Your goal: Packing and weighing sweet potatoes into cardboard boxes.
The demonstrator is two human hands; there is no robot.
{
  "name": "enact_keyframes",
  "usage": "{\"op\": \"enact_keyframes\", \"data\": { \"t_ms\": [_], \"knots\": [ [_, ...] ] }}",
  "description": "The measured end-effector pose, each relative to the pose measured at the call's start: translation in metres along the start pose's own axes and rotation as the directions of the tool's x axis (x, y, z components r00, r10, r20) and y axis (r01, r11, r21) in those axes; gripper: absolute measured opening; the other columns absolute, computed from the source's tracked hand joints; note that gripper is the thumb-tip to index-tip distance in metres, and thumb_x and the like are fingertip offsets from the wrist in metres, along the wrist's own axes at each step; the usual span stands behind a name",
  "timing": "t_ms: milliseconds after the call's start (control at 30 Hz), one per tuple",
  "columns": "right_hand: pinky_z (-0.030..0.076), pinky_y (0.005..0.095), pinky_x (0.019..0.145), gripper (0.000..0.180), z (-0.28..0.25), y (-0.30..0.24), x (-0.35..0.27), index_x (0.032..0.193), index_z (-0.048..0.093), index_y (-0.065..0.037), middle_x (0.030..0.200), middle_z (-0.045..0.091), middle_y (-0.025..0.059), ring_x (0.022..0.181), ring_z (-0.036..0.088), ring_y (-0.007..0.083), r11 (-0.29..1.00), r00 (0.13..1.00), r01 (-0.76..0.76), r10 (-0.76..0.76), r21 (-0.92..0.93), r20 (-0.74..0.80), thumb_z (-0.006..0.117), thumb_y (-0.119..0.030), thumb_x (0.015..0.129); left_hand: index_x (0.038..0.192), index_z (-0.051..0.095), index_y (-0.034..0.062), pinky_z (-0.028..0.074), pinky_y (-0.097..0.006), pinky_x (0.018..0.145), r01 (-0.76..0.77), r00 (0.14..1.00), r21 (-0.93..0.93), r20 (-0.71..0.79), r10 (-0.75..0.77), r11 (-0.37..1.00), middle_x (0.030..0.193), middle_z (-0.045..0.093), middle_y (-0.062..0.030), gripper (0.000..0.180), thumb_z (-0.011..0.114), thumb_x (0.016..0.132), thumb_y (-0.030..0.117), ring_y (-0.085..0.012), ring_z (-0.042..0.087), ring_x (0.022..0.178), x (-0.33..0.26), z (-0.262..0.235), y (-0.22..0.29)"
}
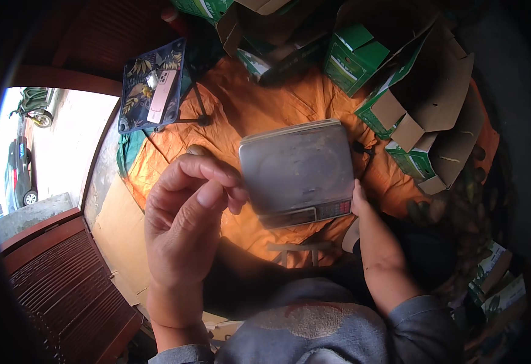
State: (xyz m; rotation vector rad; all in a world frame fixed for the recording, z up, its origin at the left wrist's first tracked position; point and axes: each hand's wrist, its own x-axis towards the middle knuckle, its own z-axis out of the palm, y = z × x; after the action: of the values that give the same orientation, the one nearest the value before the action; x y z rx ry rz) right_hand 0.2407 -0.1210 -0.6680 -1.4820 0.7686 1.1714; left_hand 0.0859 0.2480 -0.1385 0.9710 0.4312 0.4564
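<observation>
My left hand (192,215) is raised left of the middle, thumb and bent fingers brought together. Whatever they pinch, if anything, is hidden. A small olive-brown rounded thing (198,150) peeks out just above its knuckles; I cannot tell if the hand touches it. Right of that hand is a digital weighing scale (299,167) with a flat, scuffed metal plate and a keypad along its near edge. My right hand (358,199) grips the scale's near right side, with most of its fingers out of sight. Nothing lies on the plate.
Orange sheeting (226,109) covers the floor. Several open green-and-brown cartons (399,118) stand at the far right. A small patterned table (135,109) at the far left bears a pink phone (163,97). Brown oval things (438,209) pile up at right. A slatted red-brown panel (65,285) stands near left.
</observation>
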Motion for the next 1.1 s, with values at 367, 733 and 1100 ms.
{"op": "enact_keyframes", "data": {
  "t_ms": [367, 733, 1100],
  "knots": [
    [0.033, 0.0435, 0.115, 0.069, 0.033, -0.017, -0.062, 0.144, 0.047, -0.006, 0.149, 0.050, 0.0083, 0.138, 0.045, 0.0267, 0.983, 0.995, -0.088, 0.080, -0.163, -0.053, 0.026, -0.058, 0.104, 0.111, 0.059, 0.0004, 0.043, -0.029, 0.075, 0.008, 0.999, 0.091, 0.053, -0.012, 0.996, 0.092, 0.062, -0.0092, 0.016, 0.050, 0.102, 0.010, -0.0157, 0.053, 0.081, 0.002, 0.005, -0.006],
    [0.039, 0.0416, 0.110, 0.062, 0.023, -0.008, -0.041, 0.136, 0.055, -0.008, 0.146, 0.055, 0.0090, 0.130, 0.052, 0.0276, 0.984, 0.990, -0.126, 0.134, -0.126, 0.052, 0.031, -0.054, 0.103, 0.114, 0.058, 0.0008, 0.042, -0.028, 0.075, 0.022, 1.000, 0.076, -0.007, -0.022, 0.997, 0.094, 0.060, -0.0082, 0.018, 0.048, 0.103, 0.012, -0.0139, 0.053, 0.083, 0.003, -0.006, -0.011],
    [0.042, 0.0386, 0.108, 0.049, 0.003, -0.001, -0.013, 0.127, 0.061, -0.006, 0.131, 0.064, 0.0091, 0.120, 0.058, 0.0250, 0.995, 0.999, 0.032, -0.035, 0.097, 0.031, 0.037, -0.042, 0.105, 0.114, 0.057, 0.0011, 0.041, -0.028, 0.074, 0.014, 0.999, 0.077, 0.042, -0.017, 0.997, 0.094, 0.058, -0.0079, 0.018, 0.048, 0.103, 0.012, -0.0137, 0.051, 0.084, 0.004, -0.005, -0.016]
  ]
}}
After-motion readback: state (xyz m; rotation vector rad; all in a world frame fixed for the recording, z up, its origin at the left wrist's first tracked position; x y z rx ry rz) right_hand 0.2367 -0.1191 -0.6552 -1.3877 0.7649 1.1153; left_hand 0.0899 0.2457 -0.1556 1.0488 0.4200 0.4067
